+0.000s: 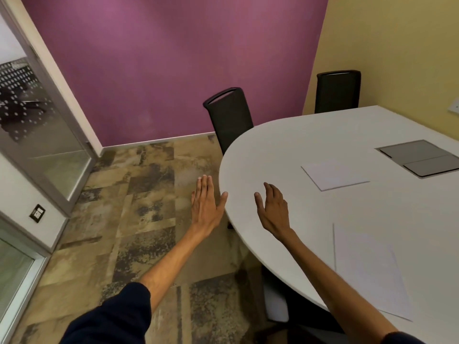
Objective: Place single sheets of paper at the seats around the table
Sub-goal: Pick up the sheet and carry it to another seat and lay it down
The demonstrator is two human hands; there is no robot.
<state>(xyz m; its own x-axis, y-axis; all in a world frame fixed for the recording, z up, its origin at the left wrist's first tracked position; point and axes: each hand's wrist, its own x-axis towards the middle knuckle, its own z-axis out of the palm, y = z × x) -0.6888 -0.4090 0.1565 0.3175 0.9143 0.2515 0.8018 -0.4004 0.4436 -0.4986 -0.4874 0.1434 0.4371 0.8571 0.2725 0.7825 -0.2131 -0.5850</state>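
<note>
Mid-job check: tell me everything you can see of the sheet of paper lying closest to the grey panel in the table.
The sheet is a single pale, near-white rectangle, apparently blank, with a faint shadow along its near edges. It lies flat on the white table, one corner pointing toward the person, between the grey panel and the right hand. Only the table touches it; the hand is apart from it, and it overlaps nothing.

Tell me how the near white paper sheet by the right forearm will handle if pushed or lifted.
The near white paper sheet lies thin and flat, so it would probably droop if lifted by one edge. On the smooth white oval table it should slide easily under a palm, and looks light enough to shift at a brush.
</note>
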